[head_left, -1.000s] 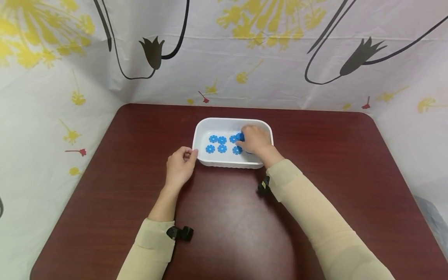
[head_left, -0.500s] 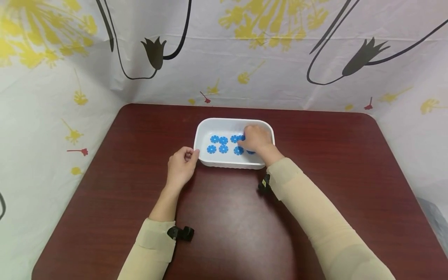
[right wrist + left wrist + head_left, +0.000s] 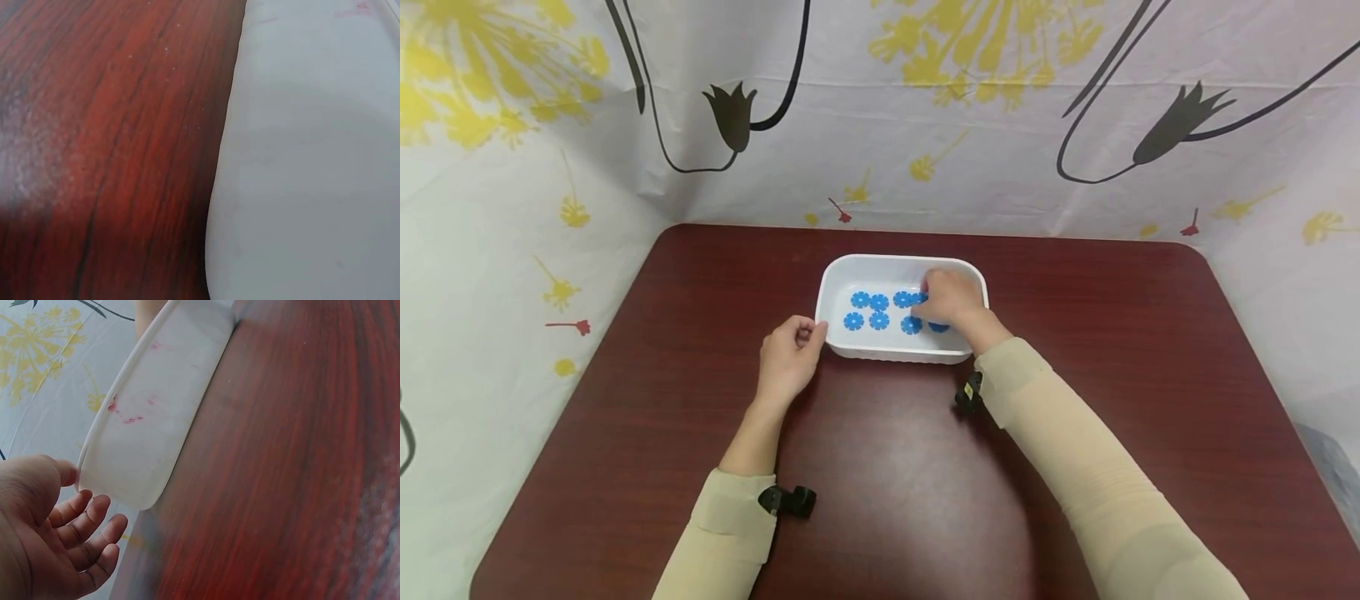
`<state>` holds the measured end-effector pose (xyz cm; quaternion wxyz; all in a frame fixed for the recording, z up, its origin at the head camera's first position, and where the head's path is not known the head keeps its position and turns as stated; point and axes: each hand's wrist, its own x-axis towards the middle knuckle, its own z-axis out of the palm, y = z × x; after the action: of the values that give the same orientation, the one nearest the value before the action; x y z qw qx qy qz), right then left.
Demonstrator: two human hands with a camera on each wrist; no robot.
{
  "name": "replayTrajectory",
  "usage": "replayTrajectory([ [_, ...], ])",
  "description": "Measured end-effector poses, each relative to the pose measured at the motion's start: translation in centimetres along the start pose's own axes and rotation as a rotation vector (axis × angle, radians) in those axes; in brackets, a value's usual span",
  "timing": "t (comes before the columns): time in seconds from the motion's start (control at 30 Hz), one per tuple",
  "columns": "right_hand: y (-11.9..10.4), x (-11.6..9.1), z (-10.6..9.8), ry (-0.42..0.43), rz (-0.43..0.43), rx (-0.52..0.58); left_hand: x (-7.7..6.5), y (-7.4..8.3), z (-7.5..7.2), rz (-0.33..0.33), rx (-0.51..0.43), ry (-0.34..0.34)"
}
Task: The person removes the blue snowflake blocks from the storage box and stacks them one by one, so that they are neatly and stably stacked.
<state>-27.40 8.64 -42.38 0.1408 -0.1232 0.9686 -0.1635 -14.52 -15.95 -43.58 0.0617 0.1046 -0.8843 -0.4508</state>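
Observation:
A white plastic tray (image 3: 891, 352) stands on the table, with several blue notched discs, like snowflake building pieces, lying in it. Two rows of discs show, among them a front-left disc (image 3: 853, 322) and a disc (image 3: 912, 325) near the right thumb. At the tray's left end my left hand (image 3: 786, 358) holds the rim, thumb at the edge and other fingers curled; the left wrist view shows this left hand (image 3: 53, 531) against the outer wall. My right hand (image 3: 953, 300) reaches inside, thumb and forefinger at a back-row blue disc (image 3: 917, 297), partly covering it. The right wrist view misses the hand.
The dark red wooden table (image 3: 895, 467) extends on all sides of the tray. Behind it hangs a white cloth (image 3: 1000, 192) with yellow and grey flower prints. Faint pink marks (image 3: 132, 419) show on the tray's outer wall.
My right hand has shifted slightly, and the back-row blue disc at its fingers now lies lower, in line beside its neighbour. The left hand stays at the rim.

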Motion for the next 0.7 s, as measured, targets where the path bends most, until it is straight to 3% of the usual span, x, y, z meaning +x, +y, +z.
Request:
replayTrajectory([
  [0.4,0.09,-0.15,0.07,0.008,-0.023,-0.045,0.03,-0.12,0.11,0.011,0.004,-0.003],
  [0.7,0.14,-0.51,-0.23,0.125,-0.066,-0.041,0.06,-0.11,0.09,0.029,-0.005,0.023],
])
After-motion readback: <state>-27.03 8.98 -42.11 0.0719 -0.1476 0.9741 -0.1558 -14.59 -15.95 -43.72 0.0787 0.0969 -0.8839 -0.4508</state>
